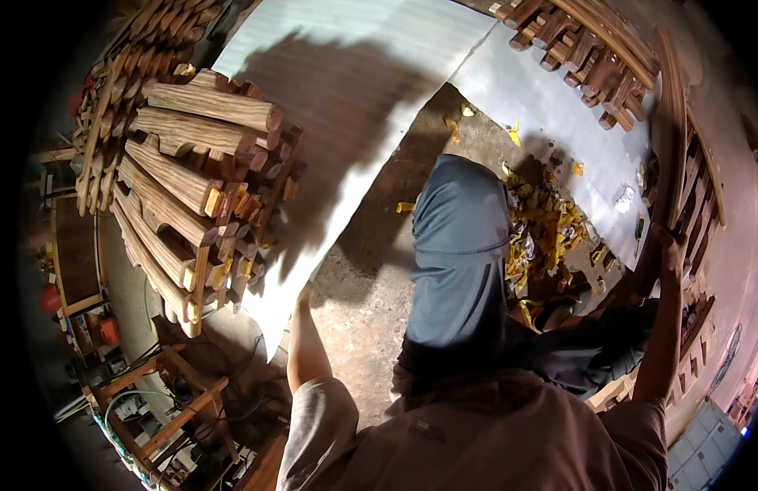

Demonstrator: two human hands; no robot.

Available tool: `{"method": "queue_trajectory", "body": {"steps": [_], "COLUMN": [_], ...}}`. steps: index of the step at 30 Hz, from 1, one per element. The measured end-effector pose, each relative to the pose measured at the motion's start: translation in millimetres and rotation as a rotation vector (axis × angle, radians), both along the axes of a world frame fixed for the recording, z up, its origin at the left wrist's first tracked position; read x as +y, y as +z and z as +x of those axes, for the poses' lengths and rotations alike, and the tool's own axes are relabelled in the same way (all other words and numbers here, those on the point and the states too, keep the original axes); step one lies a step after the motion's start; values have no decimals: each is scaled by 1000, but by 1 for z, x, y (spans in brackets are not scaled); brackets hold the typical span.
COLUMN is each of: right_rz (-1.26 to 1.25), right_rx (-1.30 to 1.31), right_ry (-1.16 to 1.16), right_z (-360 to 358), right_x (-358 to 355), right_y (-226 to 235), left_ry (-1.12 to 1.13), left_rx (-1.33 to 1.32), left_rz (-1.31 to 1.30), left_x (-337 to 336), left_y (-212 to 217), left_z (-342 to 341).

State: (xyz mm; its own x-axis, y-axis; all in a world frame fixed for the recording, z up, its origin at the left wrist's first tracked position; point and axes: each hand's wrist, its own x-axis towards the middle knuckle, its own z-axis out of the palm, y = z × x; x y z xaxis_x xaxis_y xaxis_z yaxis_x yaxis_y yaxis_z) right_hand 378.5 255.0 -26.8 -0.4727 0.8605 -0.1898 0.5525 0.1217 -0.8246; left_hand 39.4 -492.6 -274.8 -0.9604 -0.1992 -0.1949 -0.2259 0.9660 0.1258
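My left hand is at the lower edge of a large pale sheet spread on the floor. Glare and the sheet's edge make its fingers hard to read. On the far right, my right hand closes round a long, dark brown, curved wooden rail, with its fingers partly in shadow. A grey cloth-covered shape, likely my bent knee, stands up between my arms. Beyond it, yellow and brown scraps lie heaped on the floor.
Left of the sheet stands a stack of shaped brown wooden pieces; more wooden pieces lie at the upper right. A wooden frame with cables is at the lower left. Slatted woodwork lines the right side.
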Motion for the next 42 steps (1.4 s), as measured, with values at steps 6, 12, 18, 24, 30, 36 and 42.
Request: {"method": "queue_trajectory", "body": {"steps": [6, 12, 18, 24, 30, 36, 42], "right_rz": [35, 70, -39, -59, -5, 121, 101], "right_rx": [104, 152, 151, 39, 61, 40, -139], "right_ry": [-35, -14, -159, -108, -108, -60, -115], "right_z": [11, 30, 27, 37, 57, 0, -7], "right_x": [15, 27, 25, 39, 47, 44, 37], "right_y": [-16, -26, -32, -59, -94, -72, -71], "left_ry": [-112, -203, -259, -301, -299, -247, -230], "left_rx": [-29, -68, -76, -68, 8, 112, -200], "left_rz": [13, 49, 73, 125, 140, 210, 249], "left_x": [39, 87, 118, 123, 140, 134, 118], "left_y": [10, 14, 16, 1, 26, 35, 72], "left_z": [18, 43, 54, 62, 76, 123, 164]}}
